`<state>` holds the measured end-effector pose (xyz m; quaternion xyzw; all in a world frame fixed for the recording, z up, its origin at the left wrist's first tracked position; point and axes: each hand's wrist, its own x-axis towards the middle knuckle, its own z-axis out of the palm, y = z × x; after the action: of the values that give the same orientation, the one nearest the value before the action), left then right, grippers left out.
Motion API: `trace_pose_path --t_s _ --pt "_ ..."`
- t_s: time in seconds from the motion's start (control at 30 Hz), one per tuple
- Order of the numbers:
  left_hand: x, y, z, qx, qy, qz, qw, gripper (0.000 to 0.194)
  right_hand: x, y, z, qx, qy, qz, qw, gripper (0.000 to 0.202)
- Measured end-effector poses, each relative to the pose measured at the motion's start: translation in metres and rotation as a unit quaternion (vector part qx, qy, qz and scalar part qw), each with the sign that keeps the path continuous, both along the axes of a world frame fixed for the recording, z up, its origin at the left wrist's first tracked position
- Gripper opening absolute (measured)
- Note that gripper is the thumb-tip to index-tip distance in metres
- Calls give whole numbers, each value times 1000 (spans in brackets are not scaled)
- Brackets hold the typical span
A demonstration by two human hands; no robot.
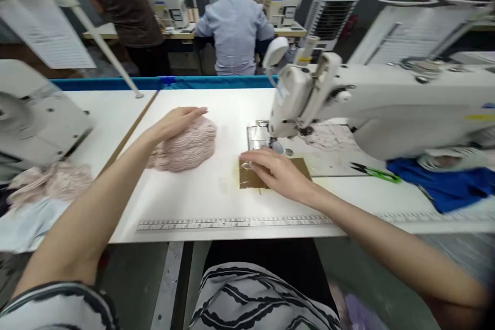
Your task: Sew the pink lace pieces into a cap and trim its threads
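Currently I'm resting left hand (178, 121) on pink fabric (189, 149), grip unclear; reaching right hand (281, 171) over brown patch (250, 179), fingers parted.

Sewing machine (371, 108) partly beyond right edge, print on left paper (48, 31) illegible.

"What's on the left of the table (216, 203)?"
"A cloth pile (187, 150), under the left hand (178, 120)."
"And on the right?"
"A sewing machine (386, 90), with snips (377, 172) in front of it."
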<state>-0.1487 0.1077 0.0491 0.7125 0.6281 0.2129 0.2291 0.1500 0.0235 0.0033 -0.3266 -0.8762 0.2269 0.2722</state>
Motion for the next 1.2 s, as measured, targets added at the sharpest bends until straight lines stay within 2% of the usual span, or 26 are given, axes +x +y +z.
trace_pose_path --t_s 0.03,0.1,0.17,0.23,0.33,0.4,0.47,0.57,0.7,0.8,0.87,0.93,1.03,1.1,1.2 --pt "3 -1 3 14 5 8 1000 57 19 -8 0 13 -20 -11 1000 41" --pt "10 -7 9 113 7 30 993 43 59 -13 -1 32 -85 -79 993 36" --pt "21 -17 14 245 -18 50 968 29 96 -5 -2 43 -180 -206 961 32" --pt "38 -31 15 310 -47 50 948 26 124 11 -3 47 -200 -292 934 29" --pt "67 -54 5 287 -37 -9 957 27 141 34 -3 39 -213 -333 918 23" --pt "86 -68 -8 225 -23 -84 971 26 135 36 -2 32 -218 -318 922 21" --pt "104 -81 -20 159 -16 -135 978 30 121 23 0 21 -219 -281 934 21" --pt "127 -96 -32 78 37 -158 984 31 94 -17 3 -13 -216 -191 957 20" --pt "153 -101 -37 51 108 -138 983 32 63 -74 2 -42 -196 -61 978 14" --pt "164 -98 -43 54 158 -158 973 37 52 -95 -1 -42 -161 -13 986 16" --pt "166 -99 -48 50 142 -166 975 29 53 -94 -1 -67 -125 2 990 15" --pt "167 -101 -52 42 84 -176 980 22 60 -84 0 -94 -62 -5 994 12" --pt "166 -103 -55 33 -17 -192 981 21 73 -54 5 -96 27 -67 993 25" --pt "166 -102 -54 30 -46 -198 979 22 79 -32 8 -145 19 -88 985 35" --pt "166 -97 -52 43 -36 -191 980 23 81 -6 14 -259 -19 -66 963 21"
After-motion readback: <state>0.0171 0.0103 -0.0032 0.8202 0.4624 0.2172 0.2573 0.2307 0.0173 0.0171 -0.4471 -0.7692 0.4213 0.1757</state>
